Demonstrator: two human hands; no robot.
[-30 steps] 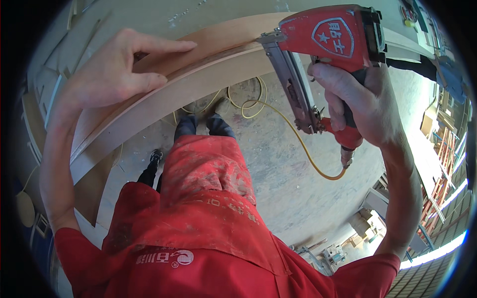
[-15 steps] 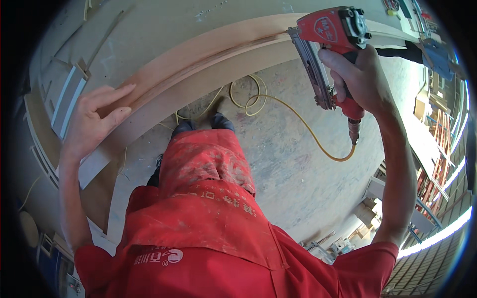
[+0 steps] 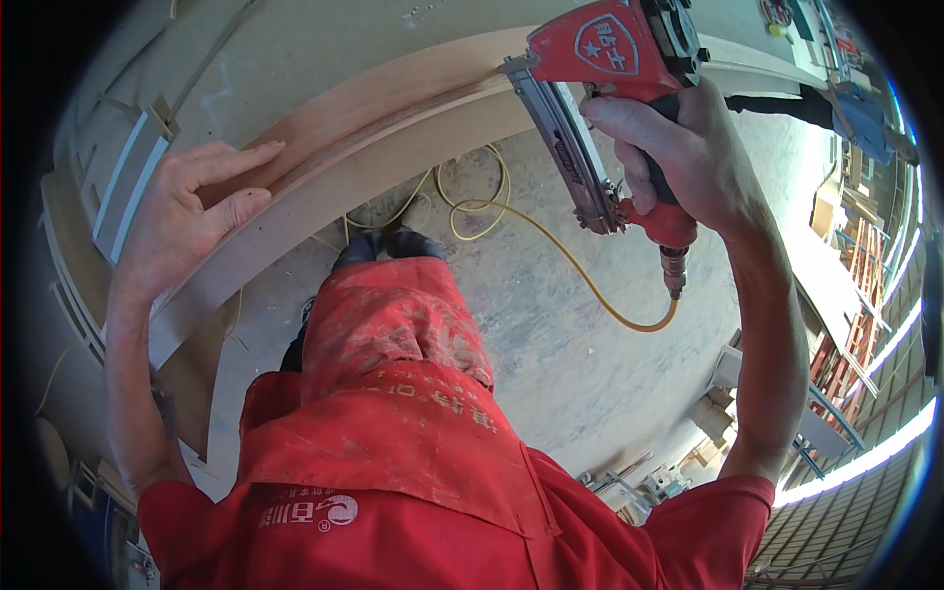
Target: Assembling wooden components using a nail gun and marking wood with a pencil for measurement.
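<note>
Hands first, in the head view: the right hand (image 3: 703, 157) is wrapped around the black grip of a red nail gun (image 3: 619, 84), while the left hand (image 3: 187, 211) is open, its forefinger and thumb spread apart at the left end of a reddish wooden strip (image 3: 393, 79). That forefinger points along the strip and the thumb lies nearer the body; how firmly the hand presses cannot be told.

The nail gun is right of centre near the upper edge, its nose at the strip's near side, though whether the tip touches the wood is unclear. From the nose a silver magazine (image 3: 570, 152) slants down to the right. A yellow hose (image 3: 644, 328) leaves the fitting below the grip, curves left and loops on the grey floor (image 3: 580, 393) near the person's dark shoes.

The strip runs across the near side of a greenish-grey worktop (image 3: 324, 49), and a pale board (image 3: 413, 138) follows it on the side toward the person. Beyond the left hand lies a white-faced piece (image 3: 133, 187). The person wears a dusty red apron (image 3: 393, 423). Reddish slats (image 3: 860, 295) are stacked at far right.
</note>
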